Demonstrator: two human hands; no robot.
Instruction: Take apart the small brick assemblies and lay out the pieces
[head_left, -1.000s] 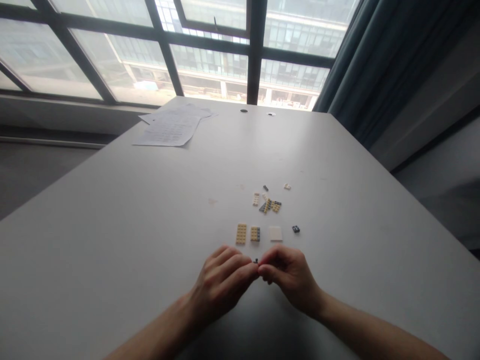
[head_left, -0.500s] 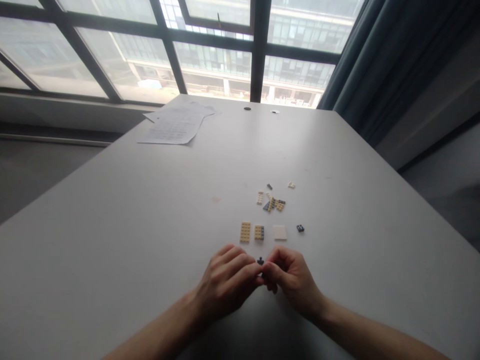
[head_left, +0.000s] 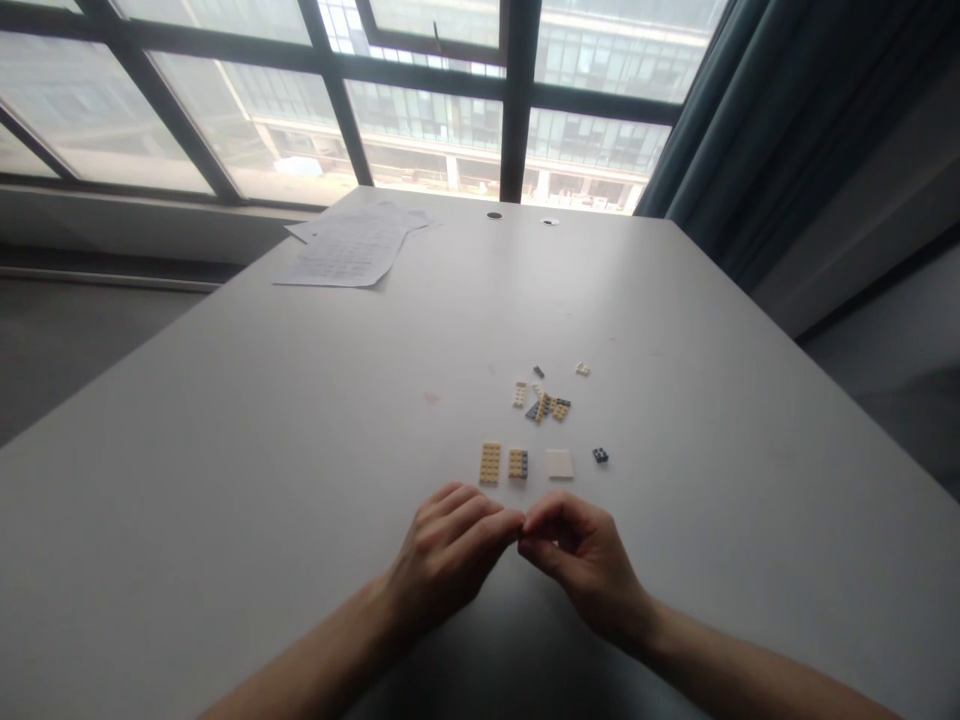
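My left hand point(head_left: 450, 548) and my right hand point(head_left: 583, 558) meet fingertip to fingertip above the near part of the table. Both are closed in a pinch on a small dark toy building-brick piece, now almost fully hidden by the fingers. Just beyond them lie a tan studded plate point(head_left: 490, 463), a tan-and-grey brick assembly point(head_left: 517, 464) and a smooth white tile point(head_left: 559, 464). A small dark studded brick point(head_left: 600, 455) rests to the right of the tile.
Farther back are a heap of tan and grey bricks point(head_left: 547, 407), a white studded plate point(head_left: 520, 394), a small grey piece point(head_left: 538, 371) and a small white piece point(head_left: 582, 369). Paper sheets point(head_left: 345, 255) lie at the far left of the white table point(head_left: 262, 430). Windows stand behind.
The dark piece showed between my fingertips before and is now covered by them. My right fingers have turned and risen slightly; the bricks on the table stay put.
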